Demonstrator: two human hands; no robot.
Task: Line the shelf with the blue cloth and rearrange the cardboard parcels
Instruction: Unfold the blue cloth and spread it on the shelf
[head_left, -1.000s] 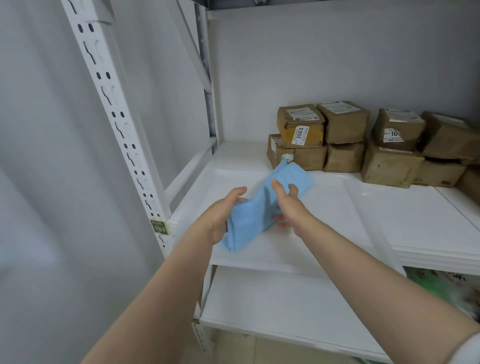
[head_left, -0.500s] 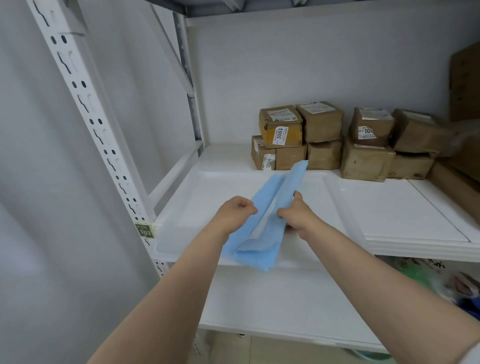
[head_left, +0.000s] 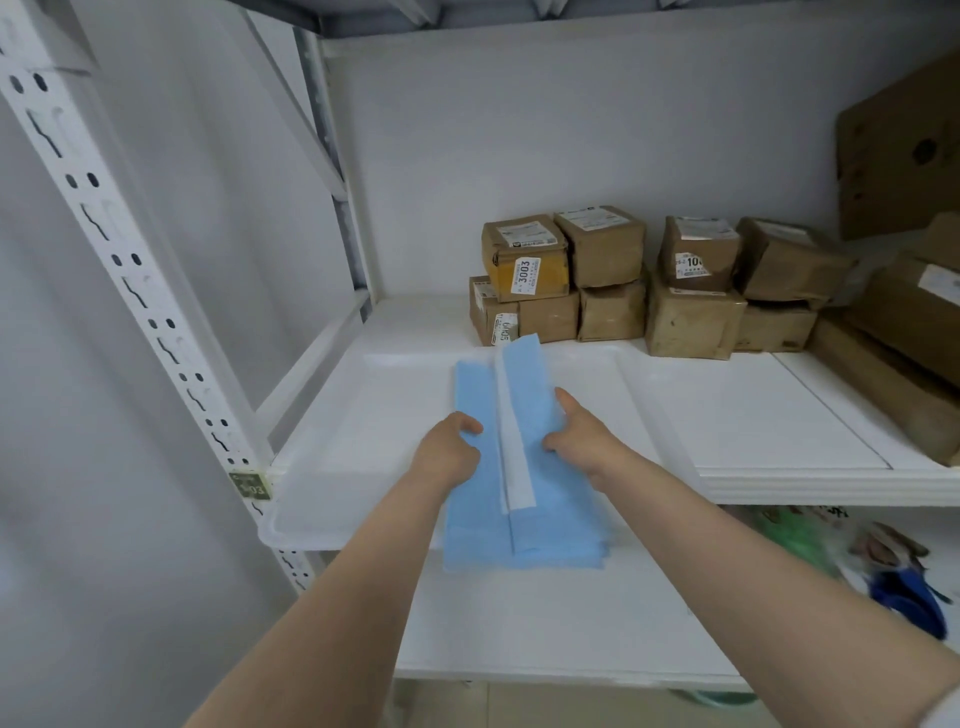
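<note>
A folded light-blue cloth (head_left: 524, 525) lies lengthwise over the front of the white shelf (head_left: 363, 415), its near end hanging past the shelf's front edge. It is parted down the middle, showing a white strip. My left hand (head_left: 447, 452) grips the left flap and my right hand (head_left: 582, 436) grips the right flap. Several cardboard parcels (head_left: 608, 280) are stacked two high against the back wall, one marked 3003 (head_left: 524, 260).
A white perforated upright (head_left: 130, 291) stands at the left front corner. Larger cardboard boxes (head_left: 904, 322) crowd the shelf's right end. A lower shelf (head_left: 545, 618) juts out beneath, with green and blue items (head_left: 904, 597) at its right.
The cloth went from a bunched bundle held in the air to lying along the shelf with its two flaps pulled apart. My hands have spread slightly sideways.
</note>
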